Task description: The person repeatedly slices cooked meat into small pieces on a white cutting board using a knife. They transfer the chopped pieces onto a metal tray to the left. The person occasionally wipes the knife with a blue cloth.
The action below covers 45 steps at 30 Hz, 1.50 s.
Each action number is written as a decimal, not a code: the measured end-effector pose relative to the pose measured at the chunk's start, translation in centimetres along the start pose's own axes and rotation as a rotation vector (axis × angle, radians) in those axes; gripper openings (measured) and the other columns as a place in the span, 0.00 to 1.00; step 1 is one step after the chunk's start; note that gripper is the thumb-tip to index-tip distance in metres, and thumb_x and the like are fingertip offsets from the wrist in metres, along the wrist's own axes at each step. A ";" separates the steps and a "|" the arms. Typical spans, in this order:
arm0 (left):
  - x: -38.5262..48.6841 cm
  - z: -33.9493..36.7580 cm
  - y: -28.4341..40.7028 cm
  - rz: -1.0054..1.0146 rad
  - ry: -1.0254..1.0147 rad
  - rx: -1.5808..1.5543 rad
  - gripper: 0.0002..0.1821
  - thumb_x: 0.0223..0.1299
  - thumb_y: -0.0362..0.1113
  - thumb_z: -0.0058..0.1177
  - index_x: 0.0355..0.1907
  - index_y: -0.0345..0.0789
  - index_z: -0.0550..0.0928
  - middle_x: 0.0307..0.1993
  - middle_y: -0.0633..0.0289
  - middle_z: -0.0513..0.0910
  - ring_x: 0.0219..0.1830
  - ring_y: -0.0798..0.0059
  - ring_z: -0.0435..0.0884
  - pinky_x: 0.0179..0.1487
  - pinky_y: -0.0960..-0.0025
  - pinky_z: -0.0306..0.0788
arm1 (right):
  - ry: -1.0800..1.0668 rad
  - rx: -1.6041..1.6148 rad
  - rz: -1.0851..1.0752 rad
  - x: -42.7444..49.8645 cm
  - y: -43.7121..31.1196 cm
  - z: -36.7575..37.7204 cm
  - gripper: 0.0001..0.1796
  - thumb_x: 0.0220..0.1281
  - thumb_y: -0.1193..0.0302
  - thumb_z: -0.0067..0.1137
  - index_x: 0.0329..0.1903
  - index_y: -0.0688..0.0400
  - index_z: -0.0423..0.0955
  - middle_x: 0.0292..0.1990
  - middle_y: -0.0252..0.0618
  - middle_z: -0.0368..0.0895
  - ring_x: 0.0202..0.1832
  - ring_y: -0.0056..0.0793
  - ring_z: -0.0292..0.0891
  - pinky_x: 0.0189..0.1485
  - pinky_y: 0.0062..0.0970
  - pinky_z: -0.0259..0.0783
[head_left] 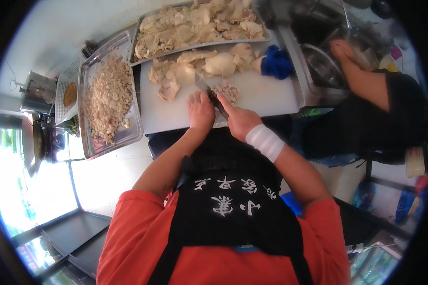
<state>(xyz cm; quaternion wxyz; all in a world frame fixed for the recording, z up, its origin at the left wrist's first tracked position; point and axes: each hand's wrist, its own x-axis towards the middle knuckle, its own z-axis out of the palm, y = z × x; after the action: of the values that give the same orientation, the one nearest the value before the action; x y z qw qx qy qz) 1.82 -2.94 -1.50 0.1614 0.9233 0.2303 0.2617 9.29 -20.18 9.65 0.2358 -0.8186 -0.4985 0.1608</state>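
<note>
My right hand [240, 119], its wrist wrapped in a white bandage, grips the handle of a kitchen knife [205, 86] over a white cutting board [171, 117]. The blade points up and to the left. My left hand [200, 111] rests on the board just left of the knife, its fingers bent; whether something lies under them is hidden. Right of the blade is a small pile of diced pale-pink meat [227, 92]. Larger pieces of pale meat or skin [219, 64] lie along the board's far side, beside a crumpled blue cloth [276, 62].
A metal tray of chopped meat [108, 94] stands at the left. Another tray, heaped with larger pale pieces [196, 23], borders the board's far edge. At the right, a co-worker's hands [346, 50] are above a metal sink [322, 89] holding a bowl [324, 66].
</note>
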 end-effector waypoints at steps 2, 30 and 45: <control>0.2 -0.3 -0.4 0.009 0.041 -0.095 0.11 0.61 0.32 0.60 0.43 0.33 0.75 0.48 0.47 0.79 0.55 0.40 0.76 0.60 0.44 0.71 | -0.057 -0.026 0.016 -0.6 0.0 -1.4 0.45 0.69 0.75 0.55 0.87 0.46 0.53 0.40 0.59 0.87 0.39 0.64 0.83 0.45 0.58 0.76; -2.5 -2.9 -2.0 -0.033 -0.086 -0.072 0.14 0.70 0.33 0.59 0.54 0.30 0.77 0.54 0.40 0.79 0.58 0.35 0.75 0.63 0.40 0.70 | -0.012 0.284 0.082 0.7 0.7 1.0 0.44 0.71 0.71 0.53 0.87 0.45 0.52 0.45 0.61 0.87 0.49 0.65 0.83 0.55 0.53 0.78; 1.5 -1.4 0.4 0.177 -0.316 -0.047 0.57 0.63 0.57 0.71 0.84 0.31 0.57 0.85 0.37 0.52 0.87 0.38 0.49 0.87 0.43 0.48 | 0.252 0.987 0.512 -9.1 8.3 -0.2 0.47 0.75 0.77 0.53 0.90 0.42 0.46 0.29 0.36 0.79 0.21 0.24 0.75 0.27 0.28 0.77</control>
<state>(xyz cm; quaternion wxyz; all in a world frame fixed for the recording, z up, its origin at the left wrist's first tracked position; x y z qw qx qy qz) 2.33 -2.28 0.41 0.1933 0.9656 0.1139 0.1319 11.43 -31.55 5.50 0.6014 -0.7191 -0.1180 0.3276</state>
